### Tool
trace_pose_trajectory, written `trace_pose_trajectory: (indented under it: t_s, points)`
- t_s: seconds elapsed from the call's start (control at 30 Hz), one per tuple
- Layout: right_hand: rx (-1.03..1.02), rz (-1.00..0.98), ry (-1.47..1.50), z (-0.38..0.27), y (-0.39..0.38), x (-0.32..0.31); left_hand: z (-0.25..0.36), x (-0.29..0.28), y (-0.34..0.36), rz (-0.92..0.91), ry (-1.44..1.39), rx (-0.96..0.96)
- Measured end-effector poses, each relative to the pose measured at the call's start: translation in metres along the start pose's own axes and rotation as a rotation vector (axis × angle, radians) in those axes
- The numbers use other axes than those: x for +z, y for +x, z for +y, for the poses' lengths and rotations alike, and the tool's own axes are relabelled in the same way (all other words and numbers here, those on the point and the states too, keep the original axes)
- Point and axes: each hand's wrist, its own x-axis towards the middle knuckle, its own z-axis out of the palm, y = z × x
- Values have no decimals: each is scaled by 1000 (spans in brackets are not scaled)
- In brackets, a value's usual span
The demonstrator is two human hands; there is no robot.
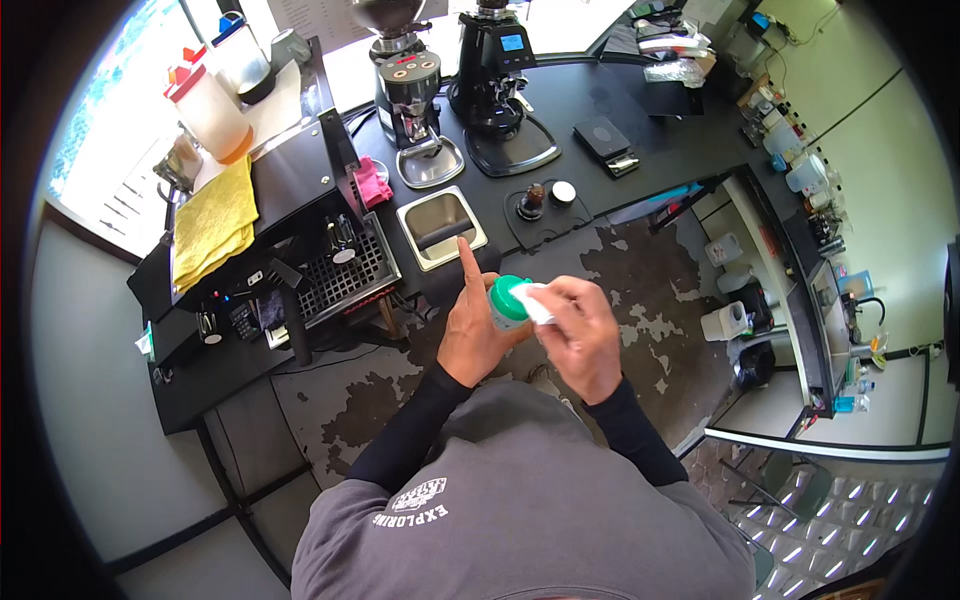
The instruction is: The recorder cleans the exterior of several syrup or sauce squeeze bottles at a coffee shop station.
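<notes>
My left hand (470, 335) is wrapped round a small container with a green lid (507, 296), its index finger stretched out away from it. The container is held in front of my chest, and its lower part is mostly hidden by my fingers. My right hand (587, 342) pinches a white tissue or wipe (533, 303) against the right side of the lid. I cannot tell exactly what the white piece is. Just beyond my left fingertip, a steel knock box (418, 222) with a dark bar is set in the black counter.
Two coffee grinders (411, 110) stand at the back of the counter (570, 90). A tamper (532, 203) and a black scale (606, 147) are to their right. At left, the espresso machine (330, 268) carries a yellow cloth (215, 225); a pink cloth (373, 182) lies beside it.
</notes>
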Motion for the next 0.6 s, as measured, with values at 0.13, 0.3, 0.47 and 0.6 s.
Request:
trace_pose_trajectory:
  t_s: [0.13, 0.3, 0.47, 0.6]
  points:
    - [76, -86, 58, -3, -7, 14, 3, -1, 1, -3, 2, -1]
    - [41, -330, -231, 23, -3, -14, 5, -20, 1, 17, -66, -52]
    - [-185, -58, 0, 16, -3, -6, 9, -28, 11, -3, -86, -2]
    - [-355, -125, 38, 20, 2, 5, 16, -25, 13, -44, -111, -27]
